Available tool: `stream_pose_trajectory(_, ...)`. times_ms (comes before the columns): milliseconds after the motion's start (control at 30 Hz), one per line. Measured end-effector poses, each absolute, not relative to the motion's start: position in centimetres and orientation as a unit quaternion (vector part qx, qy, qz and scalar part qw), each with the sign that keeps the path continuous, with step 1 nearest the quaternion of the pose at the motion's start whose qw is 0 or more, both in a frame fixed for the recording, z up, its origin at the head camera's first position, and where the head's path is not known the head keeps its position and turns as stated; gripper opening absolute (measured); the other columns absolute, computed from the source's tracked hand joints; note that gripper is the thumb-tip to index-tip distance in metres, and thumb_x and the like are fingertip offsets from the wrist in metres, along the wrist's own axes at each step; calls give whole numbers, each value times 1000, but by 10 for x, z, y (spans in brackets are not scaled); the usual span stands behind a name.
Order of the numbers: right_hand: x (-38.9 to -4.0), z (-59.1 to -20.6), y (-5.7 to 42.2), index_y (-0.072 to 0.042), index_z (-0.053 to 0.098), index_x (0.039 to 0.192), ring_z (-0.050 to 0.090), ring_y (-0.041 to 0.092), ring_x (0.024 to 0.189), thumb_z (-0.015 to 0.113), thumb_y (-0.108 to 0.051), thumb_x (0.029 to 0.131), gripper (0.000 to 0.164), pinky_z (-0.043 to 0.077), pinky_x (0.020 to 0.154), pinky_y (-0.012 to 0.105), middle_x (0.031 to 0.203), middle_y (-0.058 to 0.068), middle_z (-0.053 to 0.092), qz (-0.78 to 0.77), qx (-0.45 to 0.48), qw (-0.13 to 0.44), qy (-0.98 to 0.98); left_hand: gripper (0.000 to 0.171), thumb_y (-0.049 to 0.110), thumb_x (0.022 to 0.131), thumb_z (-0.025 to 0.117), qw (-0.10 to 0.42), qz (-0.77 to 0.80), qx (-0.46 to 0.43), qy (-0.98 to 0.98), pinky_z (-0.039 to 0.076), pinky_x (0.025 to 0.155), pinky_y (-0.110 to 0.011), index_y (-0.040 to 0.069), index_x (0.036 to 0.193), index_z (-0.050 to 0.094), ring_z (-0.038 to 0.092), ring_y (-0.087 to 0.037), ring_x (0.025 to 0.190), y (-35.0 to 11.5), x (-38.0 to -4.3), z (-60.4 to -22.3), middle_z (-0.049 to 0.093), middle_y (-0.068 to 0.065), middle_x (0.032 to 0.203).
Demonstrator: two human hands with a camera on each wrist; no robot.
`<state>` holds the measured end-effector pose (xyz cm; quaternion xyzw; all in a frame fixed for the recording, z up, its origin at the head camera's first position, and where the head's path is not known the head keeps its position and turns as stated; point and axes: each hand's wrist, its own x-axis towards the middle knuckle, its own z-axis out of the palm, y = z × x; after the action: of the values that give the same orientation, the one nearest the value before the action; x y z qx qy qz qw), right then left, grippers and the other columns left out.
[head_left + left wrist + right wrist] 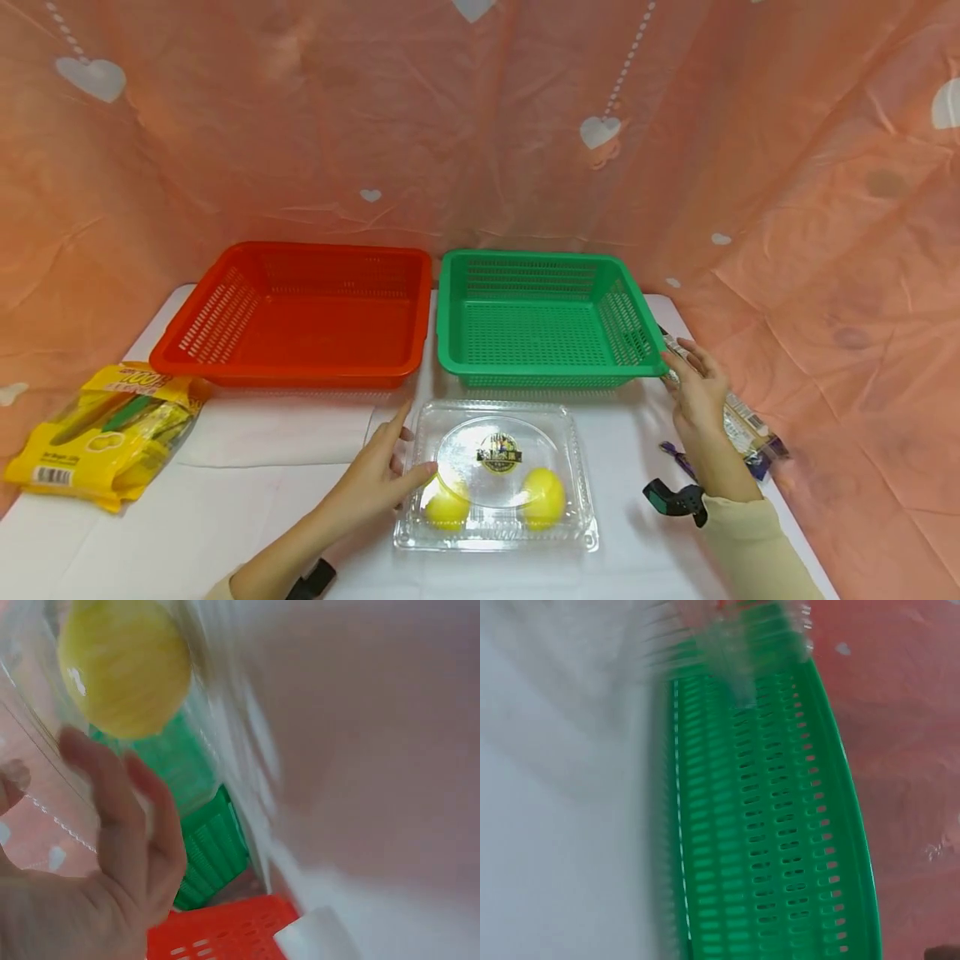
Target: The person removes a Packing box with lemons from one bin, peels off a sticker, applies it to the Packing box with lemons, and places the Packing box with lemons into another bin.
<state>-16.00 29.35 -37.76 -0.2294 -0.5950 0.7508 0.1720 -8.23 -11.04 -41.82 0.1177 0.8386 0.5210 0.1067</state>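
A clear plastic clamshell box (495, 414) with a round label on its lid lies on the white table. Two smooth yellow rounded items (543, 498) show through its front part. My left hand (378, 471) is at the box's left edge, thumb and forefinger spread apart; in the left wrist view its bent fingers (124, 825) are close beside one yellow item (124, 667). My right hand (699, 392) is by the front right corner of the green basket (540, 371), fingers loosely extended. It partly covers a long shiny packet (742, 425).
A red basket (285, 375) stands left of the green one at the back. On the far left lies a yellow snack bag (105, 442). A small purple packet (675, 454) lies near the right wrist. A pink curtain (480, 125) hangs behind the table.
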Motion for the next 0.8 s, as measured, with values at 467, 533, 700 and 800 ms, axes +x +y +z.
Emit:
stream_pose_trajectory(467, -174, -392, 278, 0, 54, 132, 56, 8, 90, 60, 13, 91, 44, 54, 72, 17, 116, 3, 41, 795, -225, 146, -545, 91, 15, 92, 72, 149, 598, 147, 774, 56, 50, -33, 15, 161, 12, 56, -13, 55, -119, -74, -423, 34, -23, 132)
stream_pose_trajectory(533, -175, -392, 277, 1, 52, 134, 55, 11, 96, 59, 15, 90, 46, 54, 73, 17, 118, 3, 42, 797, -223, 147, -541, 91, 15, 92, 72, 148, 597, 142, 776, 56, 51, -33, 18, 161, 13, 56, -12, 55, -121, -73, -423, 34, -22, 130)
stream_pose_trajectory(700, -176, -393, 277, 2, 50, 138, 52, 16, 107, 58, 15, 91, 49, 54, 73, 18, 124, 4, 46, 798, -217, 149, -542, 90, 14, 93, 71, 148, 600, 138, 774, 57, 52, -35, 23, 161, 14, 55, -11, 54, -127, -73, -417, 33, -21, 130)
stream_pose_trajectory(800, -176, -394, 276, 2, 48, 140, 53, 17, 108, 57, 14, 92, 51, 55, 72, 18, 127, 6, 48, 798, -216, 150, -541, 89, 14, 93, 70, 150, 610, 137, 766, 58, 53, -37, 23, 161, 14, 53, -10, 54, -131, -74, -409, 32, -22, 130)
